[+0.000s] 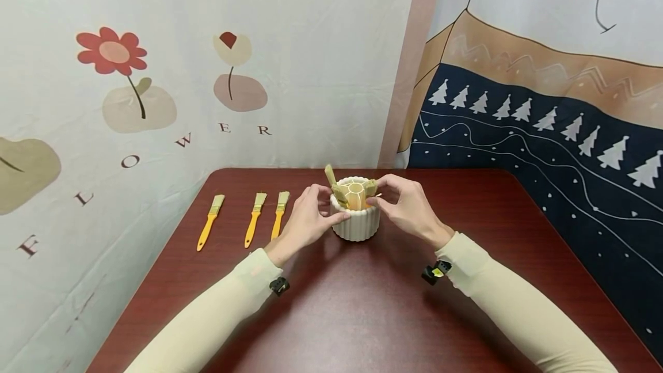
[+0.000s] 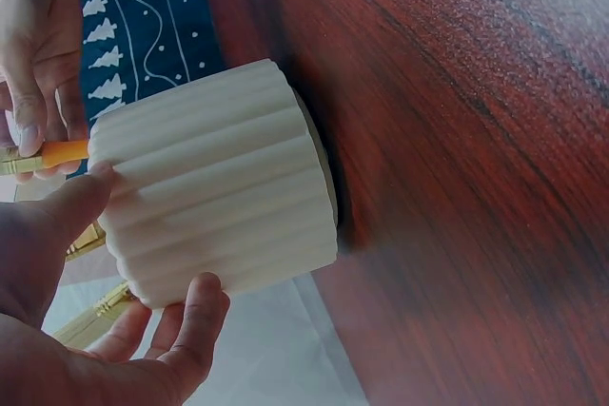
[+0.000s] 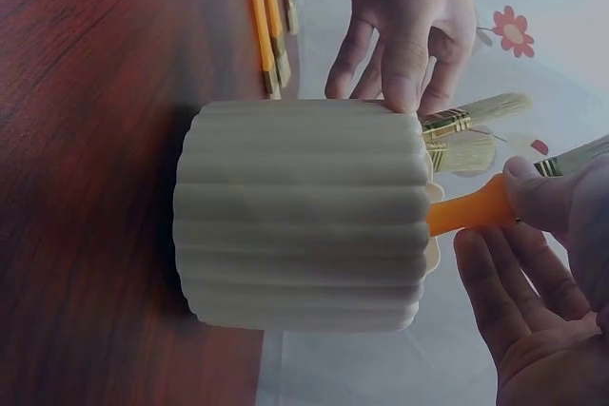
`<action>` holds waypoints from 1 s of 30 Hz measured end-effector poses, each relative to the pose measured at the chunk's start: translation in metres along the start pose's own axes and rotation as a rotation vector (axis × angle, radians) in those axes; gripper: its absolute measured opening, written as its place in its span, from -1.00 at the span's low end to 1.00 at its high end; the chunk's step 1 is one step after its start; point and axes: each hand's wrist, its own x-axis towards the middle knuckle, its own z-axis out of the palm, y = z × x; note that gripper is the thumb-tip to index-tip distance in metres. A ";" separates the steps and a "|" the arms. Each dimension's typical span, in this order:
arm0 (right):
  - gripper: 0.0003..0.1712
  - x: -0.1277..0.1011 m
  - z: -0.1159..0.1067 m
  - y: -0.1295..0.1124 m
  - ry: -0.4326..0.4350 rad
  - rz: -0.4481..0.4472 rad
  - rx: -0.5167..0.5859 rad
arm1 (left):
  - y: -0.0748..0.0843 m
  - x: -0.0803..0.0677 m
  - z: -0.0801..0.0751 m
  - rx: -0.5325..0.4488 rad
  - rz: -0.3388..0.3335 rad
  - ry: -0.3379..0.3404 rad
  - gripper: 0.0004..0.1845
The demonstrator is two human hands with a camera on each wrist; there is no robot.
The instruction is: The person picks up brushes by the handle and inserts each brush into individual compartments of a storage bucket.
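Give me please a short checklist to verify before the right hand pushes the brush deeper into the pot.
1. Pot upright on table: ok.
2. Left hand steadies the pot, fingers on its rim: ok.
3. Right hand pinches the brush by the orange handle: ok.
4. Handle tip already inside the rim: ok.
5. Free compartment under the handle: cannot tell; two brushes stand bristles up beside it.
6. Three spare brushes lie apart from the pot, left of it: ok.
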 end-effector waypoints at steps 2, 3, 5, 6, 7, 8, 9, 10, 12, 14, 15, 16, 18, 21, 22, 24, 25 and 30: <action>-0.71 0.000 0.001 0.000 0.000 -0.006 0.006 | 0.000 0.000 0.000 0.004 0.000 0.001 -0.31; -0.71 0.000 0.001 0.000 -0.001 -0.008 0.011 | 0.001 0.000 0.000 0.006 0.000 0.002 -0.31; -0.70 -0.001 0.001 0.000 -0.003 -0.009 0.010 | 0.001 -0.001 0.000 0.008 0.002 0.003 -0.31; -0.70 -0.001 0.001 0.001 -0.004 -0.010 0.009 | 0.001 -0.001 0.000 0.007 0.004 0.003 -0.31; -0.69 -0.001 0.002 0.001 -0.005 -0.010 0.006 | 0.001 -0.001 0.000 0.006 0.006 0.004 -0.32; -0.69 -0.001 0.002 0.001 -0.006 -0.009 0.005 | 0.001 -0.001 0.000 0.008 0.007 0.005 -0.31; -0.69 -0.001 0.002 0.002 -0.008 -0.007 0.003 | 0.000 -0.001 0.000 0.006 0.007 0.005 -0.31; -0.69 -0.001 0.002 0.002 -0.010 -0.005 -0.001 | 0.000 0.000 0.000 0.007 0.008 0.006 -0.31; -0.69 -0.001 0.003 0.003 -0.014 -0.001 0.000 | 0.000 0.000 0.000 0.008 0.007 0.006 -0.31; -0.70 -0.001 0.003 0.003 -0.020 0.006 -0.001 | 0.000 0.000 0.000 0.008 0.002 0.005 -0.30; -0.70 -0.001 0.004 0.004 -0.023 0.008 -0.003 | -0.001 0.000 0.000 0.007 0.001 0.005 -0.30; -0.70 -0.002 0.004 0.005 -0.026 0.012 -0.002 | -0.001 0.000 0.000 0.008 -0.001 0.004 -0.30; -0.71 -0.002 0.005 0.006 -0.030 0.015 -0.009 | -0.001 0.000 0.000 0.007 -0.004 0.004 -0.29; -0.71 -0.003 0.006 0.007 -0.035 0.017 -0.030 | -0.001 0.000 0.000 0.007 -0.004 0.003 -0.29; -0.71 -0.003 0.006 0.007 -0.035 0.016 -0.041 | -0.001 0.000 0.000 0.006 -0.003 0.003 -0.30; -0.72 -0.003 0.006 0.008 -0.035 0.013 -0.060 | -0.001 0.000 0.000 0.004 -0.002 0.003 -0.30; -0.72 -0.003 0.006 0.008 -0.037 0.011 -0.064 | -0.001 0.000 0.000 0.003 -0.001 0.003 -0.30; -0.72 -0.004 0.007 0.010 -0.037 -0.002 -0.100 | -0.001 -0.001 0.000 -0.004 0.003 0.004 -0.31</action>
